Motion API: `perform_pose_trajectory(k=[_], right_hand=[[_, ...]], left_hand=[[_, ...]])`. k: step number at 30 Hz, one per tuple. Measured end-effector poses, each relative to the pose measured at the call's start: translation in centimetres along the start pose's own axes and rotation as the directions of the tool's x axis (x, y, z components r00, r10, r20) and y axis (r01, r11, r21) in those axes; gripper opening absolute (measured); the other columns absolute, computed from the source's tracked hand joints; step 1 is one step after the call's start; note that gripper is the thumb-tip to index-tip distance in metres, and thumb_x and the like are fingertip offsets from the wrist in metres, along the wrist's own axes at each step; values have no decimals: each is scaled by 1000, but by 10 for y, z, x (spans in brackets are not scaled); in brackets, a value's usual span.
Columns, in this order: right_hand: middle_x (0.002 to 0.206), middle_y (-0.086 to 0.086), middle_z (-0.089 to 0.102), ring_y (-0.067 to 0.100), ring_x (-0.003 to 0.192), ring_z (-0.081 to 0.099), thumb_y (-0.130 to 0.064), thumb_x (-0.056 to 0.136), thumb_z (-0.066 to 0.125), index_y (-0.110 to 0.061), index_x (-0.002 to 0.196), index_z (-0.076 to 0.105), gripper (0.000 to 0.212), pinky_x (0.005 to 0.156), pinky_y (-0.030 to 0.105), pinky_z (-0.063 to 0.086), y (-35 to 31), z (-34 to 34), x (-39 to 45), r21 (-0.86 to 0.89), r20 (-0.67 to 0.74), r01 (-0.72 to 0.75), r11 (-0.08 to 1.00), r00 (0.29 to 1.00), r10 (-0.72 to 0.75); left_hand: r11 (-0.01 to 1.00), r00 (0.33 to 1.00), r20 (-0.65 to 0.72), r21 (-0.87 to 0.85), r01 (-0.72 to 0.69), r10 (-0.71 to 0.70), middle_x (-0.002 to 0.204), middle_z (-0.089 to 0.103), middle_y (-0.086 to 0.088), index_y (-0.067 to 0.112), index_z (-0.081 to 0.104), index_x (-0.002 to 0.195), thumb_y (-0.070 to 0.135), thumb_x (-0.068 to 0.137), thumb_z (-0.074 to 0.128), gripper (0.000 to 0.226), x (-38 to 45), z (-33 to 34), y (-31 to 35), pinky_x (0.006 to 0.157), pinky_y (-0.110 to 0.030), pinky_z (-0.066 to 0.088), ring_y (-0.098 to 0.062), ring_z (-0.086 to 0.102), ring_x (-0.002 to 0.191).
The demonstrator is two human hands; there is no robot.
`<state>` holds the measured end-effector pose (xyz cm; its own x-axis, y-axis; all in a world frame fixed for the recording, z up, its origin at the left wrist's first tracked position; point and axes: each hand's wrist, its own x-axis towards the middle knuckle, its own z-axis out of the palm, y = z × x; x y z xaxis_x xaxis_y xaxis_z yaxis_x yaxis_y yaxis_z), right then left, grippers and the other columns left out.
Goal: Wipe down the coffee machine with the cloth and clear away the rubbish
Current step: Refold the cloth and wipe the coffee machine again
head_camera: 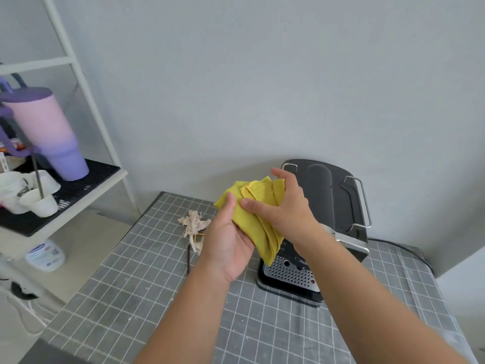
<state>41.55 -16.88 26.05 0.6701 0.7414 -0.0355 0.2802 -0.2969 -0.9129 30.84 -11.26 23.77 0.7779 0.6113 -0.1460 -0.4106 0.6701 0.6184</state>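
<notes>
A folded yellow cloth [256,216] is held in the air between both hands, just left of and above the front of the coffee machine. My left hand [227,241] cups it from below with the thumb on top. My right hand [284,208] grips its upper right side. The black and steel coffee machine [338,206] stands on the grey gridded table [131,298], its perforated drip tray [288,274] facing me. Crumpled beige paper rubbish [193,225] lies on the table left of the machine, with a thin dark stick [188,261] beside it.
A white shelf unit [78,74] stands at the left, holding a pink and purple tumbler [52,135] and white paper cups [39,203] on a black mat. A white bottle [45,254] sits below. A power cable [409,252] runs right of the machine. The wall is close behind.
</notes>
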Motion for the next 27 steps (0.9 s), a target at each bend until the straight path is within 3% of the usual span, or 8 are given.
perform_pose_trajectory(k=[5, 9, 11, 14, 16, 19, 21, 27], right_hand=[[109, -3, 58, 14, 95, 61, -33, 71, 78, -42, 133, 33, 77, 79, 28, 53, 2, 3, -6, -8, -69, 143, 990, 987, -143], [73, 6, 59, 14, 54, 53, -9, 81, 55, -40, 129, 38, 60, 47, 23, 46, 5, -2, -4, -83, -199, 221, 972, 952, -234], [81, 3, 54, 11, 57, 49, -2, 80, 47, -38, 129, 43, 61, 55, 25, 45, 10, -4, -2, -139, -209, 203, 969, 951, -230], [127, 3, 48, 19, 102, 44, 2, 75, 45, -31, 124, 58, 60, 92, 37, 44, 18, -1, 0, -410, -270, 277, 869, 873, -406], [136, -1, 47, 17, 114, 40, -10, 85, 54, -31, 125, 60, 46, 103, 37, 38, 11, -2, 0, -370, -139, 366, 854, 887, -440], [132, -18, 52, 4, 120, 48, -52, 78, 70, -37, 136, 48, 65, 103, 29, 39, 1, 0, -2, -153, 232, 285, 946, 941, -246], [124, -19, 61, 4, 115, 56, -63, 66, 74, -39, 133, 50, 76, 100, 30, 44, 0, 6, -2, -65, 296, 238, 969, 932, -209], [100, 13, 74, 32, 94, 69, -28, 76, 79, -16, 103, 72, 30, 90, 53, 53, 5, 21, 2, 198, 309, 107, 974, 936, -166]], left_hand=[[999, 998, -62, -11, -34, 33, 120, 68, -16, 4, 57, 126, 41, 101, 34, 50, -2, -4, 6, 88, -36, 56, -24, 67, 109], [998, 989, -133, 26, -59, 62, 118, 69, -14, 7, 58, 124, 39, 98, 43, 44, -5, -7, 11, 92, -42, 53, -26, 66, 109], [996, 983, -160, 46, -81, 88, 122, 67, -12, 9, 57, 127, 38, 95, 48, 44, -6, -11, 16, 98, -46, 49, -26, 63, 115], [988, 981, -163, 130, -80, 101, 121, 68, -11, 10, 58, 126, 37, 92, 52, 44, -7, -15, 28, 93, -46, 51, -25, 65, 112], [979, 989, -127, 198, -56, 83, 119, 69, -10, 11, 58, 127, 37, 92, 52, 44, -8, -15, 37, 90, -48, 52, -27, 66, 110], [959, 987, -87, 263, -106, 133, 115, 70, -14, 8, 60, 123, 31, 93, 51, 38, -9, -15, 46, 88, -49, 54, -28, 68, 105], [951, 986, -79, 286, -122, 150, 114, 70, -18, 6, 60, 122, 29, 91, 53, 39, -10, -13, 50, 86, -51, 55, -31, 68, 103], [760, 901, -32, 550, -345, 432, 102, 73, -1, 26, 68, 112, 16, 91, 62, 24, -11, -16, 52, 69, -39, 58, -18, 68, 92]])
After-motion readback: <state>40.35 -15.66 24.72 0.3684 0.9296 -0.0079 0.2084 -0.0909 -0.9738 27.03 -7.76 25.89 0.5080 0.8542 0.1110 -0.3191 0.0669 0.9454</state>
